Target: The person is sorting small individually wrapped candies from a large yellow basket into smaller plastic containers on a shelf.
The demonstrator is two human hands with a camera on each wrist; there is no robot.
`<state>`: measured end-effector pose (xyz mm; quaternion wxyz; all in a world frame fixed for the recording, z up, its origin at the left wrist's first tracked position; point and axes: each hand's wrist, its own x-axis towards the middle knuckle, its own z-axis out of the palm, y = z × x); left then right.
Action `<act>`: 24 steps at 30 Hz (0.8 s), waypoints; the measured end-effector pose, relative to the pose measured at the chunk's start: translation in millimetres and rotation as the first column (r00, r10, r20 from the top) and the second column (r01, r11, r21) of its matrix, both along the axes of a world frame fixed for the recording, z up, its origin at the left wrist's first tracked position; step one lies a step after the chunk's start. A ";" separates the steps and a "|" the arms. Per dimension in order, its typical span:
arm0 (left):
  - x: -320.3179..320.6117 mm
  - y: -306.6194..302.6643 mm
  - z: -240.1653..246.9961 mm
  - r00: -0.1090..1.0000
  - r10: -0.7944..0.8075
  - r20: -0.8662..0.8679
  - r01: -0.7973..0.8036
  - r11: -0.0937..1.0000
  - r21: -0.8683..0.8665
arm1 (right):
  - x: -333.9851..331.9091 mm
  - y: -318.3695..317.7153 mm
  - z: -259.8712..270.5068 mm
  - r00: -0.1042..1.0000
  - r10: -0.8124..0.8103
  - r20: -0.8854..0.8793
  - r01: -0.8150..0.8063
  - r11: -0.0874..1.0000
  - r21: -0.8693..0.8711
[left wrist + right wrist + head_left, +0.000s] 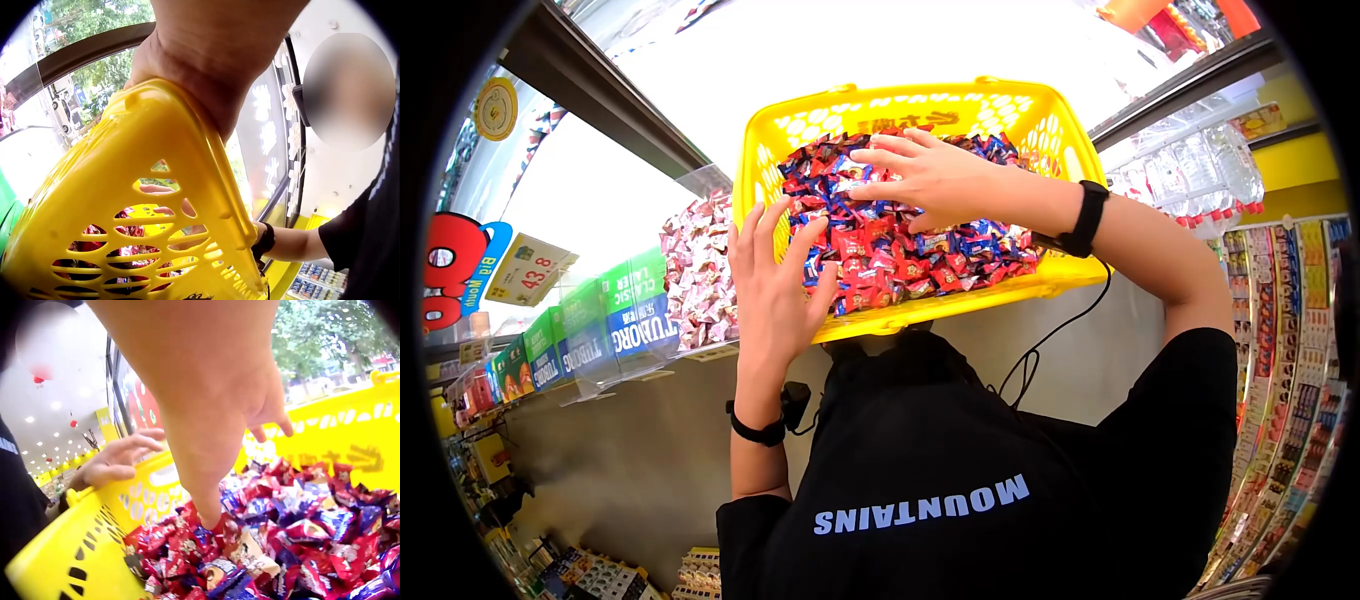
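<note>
A yellow perforated plastic basket [1065, 272] stands in front of the person, filled with small red and blue wrapped candies [870, 262]. Over the candies reaches the right hand [945, 182], palm down with its fingers spread; in the right wrist view its thumb dips in among the wrappers [312, 534]. Along the basket's left rim lies the left hand [778, 285], its fingers extended and apart. The left wrist view shows that hand's heel at the rim of the basket [131, 169], most of its fingers hidden behind the plastic.
Left of the basket are pink-wrapped candies [700, 270] in a clear bin and green Tuborg cartons [635, 300] on a ledge. A price sign [530, 270] stands there. Bottles [1200, 170] are at the right, near stocked shelves [1280, 380]. A cable [1040, 350] hangs from the right wrist.
</note>
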<state>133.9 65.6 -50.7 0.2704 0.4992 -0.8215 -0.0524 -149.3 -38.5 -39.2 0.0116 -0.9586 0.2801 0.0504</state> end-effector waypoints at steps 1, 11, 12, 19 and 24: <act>-0.2 0.5 1.1 1.000 0.004 0.009 -0.004 1.000 0.012 | -7.5 3.4 5.9 0.998 0.029 0.058 -0.033 0.997 0.073; -2.3 -1.7 0.5 0.999 0.012 0.036 -0.013 1.000 0.025 | -55.4 60.5 -14.5 0.984 0.161 -0.075 -0.121 0.917 0.380; -2.3 -1.8 0.5 0.999 0.012 0.038 -0.013 1.000 0.024 | -54.9 61.0 -17.3 0.985 0.155 -0.070 -0.117 0.918 0.380; -2.2 -1.0 2.2 0.999 0.018 0.042 -0.020 0.999 0.033 | -45.8 47.0 -15.1 0.991 0.111 -0.076 -0.090 0.967 0.238; -1.8 -0.1 0.8 0.999 0.025 0.042 -0.026 0.999 0.023 | -45.3 23.6 18.9 0.991 -0.046 0.123 0.039 0.998 0.056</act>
